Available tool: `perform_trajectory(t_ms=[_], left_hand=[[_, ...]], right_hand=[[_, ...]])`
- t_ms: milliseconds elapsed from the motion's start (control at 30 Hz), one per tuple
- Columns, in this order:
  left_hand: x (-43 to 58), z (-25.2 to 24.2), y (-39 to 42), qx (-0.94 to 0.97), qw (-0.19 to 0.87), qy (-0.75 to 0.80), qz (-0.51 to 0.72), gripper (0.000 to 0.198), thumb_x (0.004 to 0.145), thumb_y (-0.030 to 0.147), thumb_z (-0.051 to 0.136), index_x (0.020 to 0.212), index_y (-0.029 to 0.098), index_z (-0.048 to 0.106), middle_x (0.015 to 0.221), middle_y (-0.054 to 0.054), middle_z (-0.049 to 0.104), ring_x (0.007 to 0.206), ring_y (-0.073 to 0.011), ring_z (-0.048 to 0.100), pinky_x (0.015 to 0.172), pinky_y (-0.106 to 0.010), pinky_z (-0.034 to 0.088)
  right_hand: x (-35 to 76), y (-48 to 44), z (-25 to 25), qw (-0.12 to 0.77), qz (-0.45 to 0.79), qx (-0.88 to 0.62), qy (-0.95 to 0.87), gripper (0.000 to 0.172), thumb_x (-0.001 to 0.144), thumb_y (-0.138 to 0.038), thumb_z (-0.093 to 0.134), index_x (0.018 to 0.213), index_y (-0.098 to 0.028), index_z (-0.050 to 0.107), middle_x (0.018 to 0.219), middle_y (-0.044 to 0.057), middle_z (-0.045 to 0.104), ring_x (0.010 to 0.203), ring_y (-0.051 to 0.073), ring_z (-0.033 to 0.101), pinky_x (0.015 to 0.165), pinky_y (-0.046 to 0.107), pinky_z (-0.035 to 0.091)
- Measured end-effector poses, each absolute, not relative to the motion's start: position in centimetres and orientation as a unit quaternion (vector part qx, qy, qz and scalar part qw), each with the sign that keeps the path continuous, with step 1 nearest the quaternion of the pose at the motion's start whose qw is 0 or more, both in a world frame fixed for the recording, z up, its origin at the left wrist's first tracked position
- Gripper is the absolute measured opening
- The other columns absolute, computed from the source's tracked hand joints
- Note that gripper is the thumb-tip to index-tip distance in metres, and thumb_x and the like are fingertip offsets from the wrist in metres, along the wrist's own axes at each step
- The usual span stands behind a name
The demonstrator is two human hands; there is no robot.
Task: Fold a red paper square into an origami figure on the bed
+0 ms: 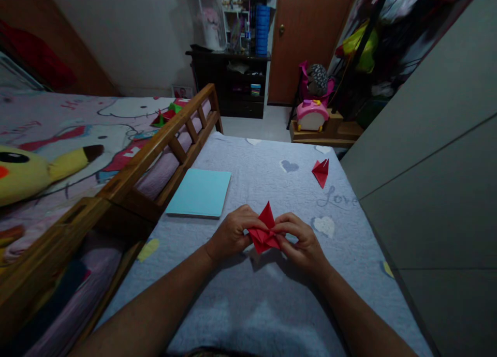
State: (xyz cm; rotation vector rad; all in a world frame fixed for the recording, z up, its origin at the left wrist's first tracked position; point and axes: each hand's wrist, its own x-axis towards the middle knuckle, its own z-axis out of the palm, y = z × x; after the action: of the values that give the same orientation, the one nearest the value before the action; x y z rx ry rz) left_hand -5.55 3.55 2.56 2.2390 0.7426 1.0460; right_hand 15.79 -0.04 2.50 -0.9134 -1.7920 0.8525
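A red folded paper piece (266, 239), with one point standing up and others spread at the sides and bottom, is held between both hands just above the bed. My left hand (235, 226) pinches its left side, thumb below and fingers on top. On the right, my right hand (298, 238) grips the paper near its middle with thumb and fingertips. Part of the paper is hidden behind the fingers. Farther off to the right, a second red folded paper (320, 173) lies on the blue-grey bedsheet (264, 308).
A light blue square stack of paper (200, 193) lies left of my hands. The wooden bed rail (163, 145) runs along the left, with a yellow plush toy (39, 170) beyond it. A pale cabinet (435, 191) borders the right side. Past the bed's far end stands a dark shelf (229, 83).
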Motion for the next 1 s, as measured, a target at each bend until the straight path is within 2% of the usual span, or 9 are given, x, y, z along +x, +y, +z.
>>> perform_trajectory(t_ms=[167,300,467,1000], left_hand=[[-5.5,2.6,3.5,0.83,0.301,0.276,0.38,0.007,0.088,0.023,0.068,0.092,0.021,0.074,0.082,-0.003,0.075,0.079,-0.0169,0.061,0.077,-0.032,0.045],[-5.2,2.3,3.5,0.841,0.314,0.251,0.362,0.009,0.09,0.021,0.065,0.094,0.022,0.073,0.087,-0.003,0.077,0.079,-0.0163,0.063,0.081,-0.034,0.045],[-4.7,2.2,3.4,0.844,0.341,0.233,0.341,0.012,0.09,0.018,0.061,0.093,0.021,0.071,0.086,-0.002,0.076,0.075,-0.0143,0.063,0.084,-0.035,0.045],[-4.4,2.5,3.1,0.839,0.364,0.232,0.332,0.009,0.088,0.017,0.064,0.09,0.021,0.071,0.083,-0.002,0.076,0.076,-0.0148,0.062,0.083,-0.034,0.045]], right_hand=[[15.6,-0.1,2.8,0.48,0.474,-0.422,-0.606,0.012,0.089,-0.021,0.057,0.098,-0.022,0.064,0.087,0.002,0.065,0.078,0.016,0.061,0.072,0.029,0.048],[15.0,0.8,2.6,0.466,0.538,-0.442,-0.547,0.02,0.087,-0.034,0.063,0.101,-0.021,0.068,0.087,0.002,0.065,0.077,0.016,0.06,0.071,0.029,0.047],[14.6,1.2,2.8,0.455,0.544,-0.449,-0.543,0.017,0.081,-0.035,0.068,0.077,-0.019,0.069,0.074,0.0,0.062,0.067,0.014,0.057,0.064,0.027,0.046],[14.6,1.0,2.8,0.465,0.605,-0.444,-0.471,0.028,0.077,-0.039,0.074,0.064,-0.017,0.063,0.059,-0.003,0.054,0.055,0.01,0.045,0.055,0.024,0.034]])
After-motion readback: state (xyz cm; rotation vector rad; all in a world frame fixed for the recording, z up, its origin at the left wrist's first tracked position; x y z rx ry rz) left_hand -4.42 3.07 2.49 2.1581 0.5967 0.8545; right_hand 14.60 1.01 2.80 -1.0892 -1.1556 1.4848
